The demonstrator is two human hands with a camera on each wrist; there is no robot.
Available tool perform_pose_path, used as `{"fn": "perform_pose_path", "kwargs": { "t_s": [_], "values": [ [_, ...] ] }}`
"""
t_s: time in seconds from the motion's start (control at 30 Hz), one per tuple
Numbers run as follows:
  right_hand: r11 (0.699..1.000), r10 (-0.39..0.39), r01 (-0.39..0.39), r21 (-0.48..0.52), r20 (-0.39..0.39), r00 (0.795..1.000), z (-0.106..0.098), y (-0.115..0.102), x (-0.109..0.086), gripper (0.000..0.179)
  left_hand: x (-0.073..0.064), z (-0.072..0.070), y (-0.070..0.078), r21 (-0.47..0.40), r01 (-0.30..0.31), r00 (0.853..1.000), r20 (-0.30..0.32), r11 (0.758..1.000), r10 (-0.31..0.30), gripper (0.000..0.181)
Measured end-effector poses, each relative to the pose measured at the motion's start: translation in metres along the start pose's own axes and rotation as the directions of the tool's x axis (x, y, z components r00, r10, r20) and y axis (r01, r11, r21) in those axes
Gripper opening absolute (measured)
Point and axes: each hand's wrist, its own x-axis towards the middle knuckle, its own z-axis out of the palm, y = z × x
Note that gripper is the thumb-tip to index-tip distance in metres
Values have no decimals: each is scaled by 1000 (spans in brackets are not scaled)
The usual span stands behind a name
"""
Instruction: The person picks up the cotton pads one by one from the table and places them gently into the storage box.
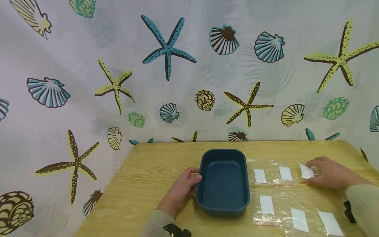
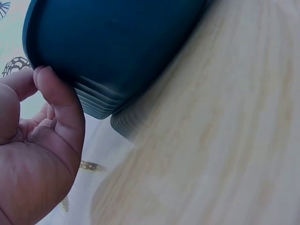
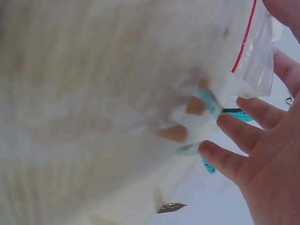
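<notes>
A dark blue rectangular plastic bin [image 1: 222, 184] stands on the wooden table, its inside bare. My left hand [image 1: 181, 189] grips its left rim; in the left wrist view the thumb and fingers of that hand [image 2: 51, 136] pinch the edge of the bin [image 2: 117, 42]. On the right, my right hand [image 1: 330, 172] pinches a small clear zip bag [image 1: 307, 171] with a white piece inside. The right wrist view shows this bag [image 3: 258, 61] with its red seal line, near the thumb and index finger, while the other fingers [image 3: 225, 161] spread out.
Left of my right hand lie two clear bags with white pieces [image 1: 285, 173], [image 1: 260, 176]. Closer to me lie three more, a bag [image 1: 267, 204], another bag [image 1: 300, 220] and a third bag [image 1: 330, 223]. A seashell-patterned curtain [image 1: 189, 75] hangs behind the wooden table [image 1: 148, 171].
</notes>
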Motion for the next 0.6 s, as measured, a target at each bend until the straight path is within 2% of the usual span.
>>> {"fn": "perform_pose_path", "kwargs": {
  "t_s": [0.23, 0.6],
  "values": [
    [998, -68, 67, -8, -94, 993, -13, -18, -5, 80, -1, 1, 2, 3, 14, 1000, 2, 1000, -14, 41],
    [975, -221, 221, -20, -167, 961, -29, -78, -17, 72, 0, 2, 3, 6, 3, 1000, 3, 1000, -3, 41]
  ]
}}
